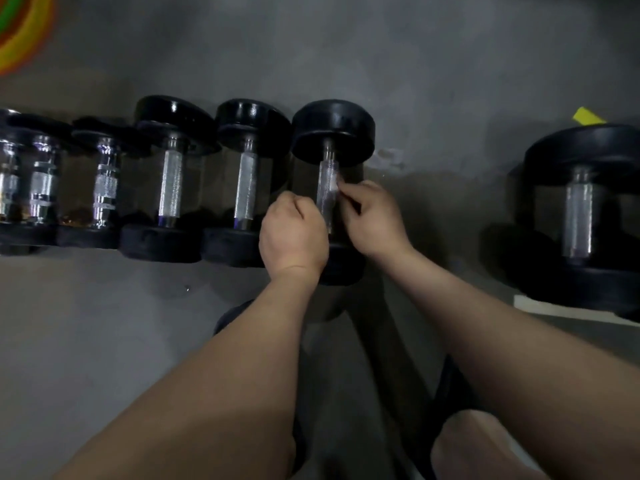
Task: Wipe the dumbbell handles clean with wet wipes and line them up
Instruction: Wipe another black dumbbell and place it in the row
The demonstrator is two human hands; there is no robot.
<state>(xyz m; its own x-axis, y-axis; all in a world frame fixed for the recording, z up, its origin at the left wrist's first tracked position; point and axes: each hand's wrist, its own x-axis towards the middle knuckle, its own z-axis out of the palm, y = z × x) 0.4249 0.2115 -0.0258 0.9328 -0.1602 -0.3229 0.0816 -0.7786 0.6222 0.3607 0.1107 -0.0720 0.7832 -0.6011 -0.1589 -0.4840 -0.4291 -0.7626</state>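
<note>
Floor [346, 46]: dumbbell handle [325, 206] between right hand [372, 220] pinching wipe [334, 184] and left hand [294, 233], grip unclear

No legible text, perhaps from blur.

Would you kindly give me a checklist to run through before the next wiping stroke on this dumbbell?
1. White wet wipe on the knurled metal handle of the black round-headed dumbbell: ok, the right hand pinches it there.
2. Left hand steadying that dumbbell: cannot tell; its curled fingers sit beside the handle, grip hidden.
3. Dumbbell beside the row of black dumbbells, handle parallel: ok.
4. Large black dumbbell on the right joined to the row: not ok, it stands apart.
5. Handle already clean: cannot tell, too blurred.
</note>
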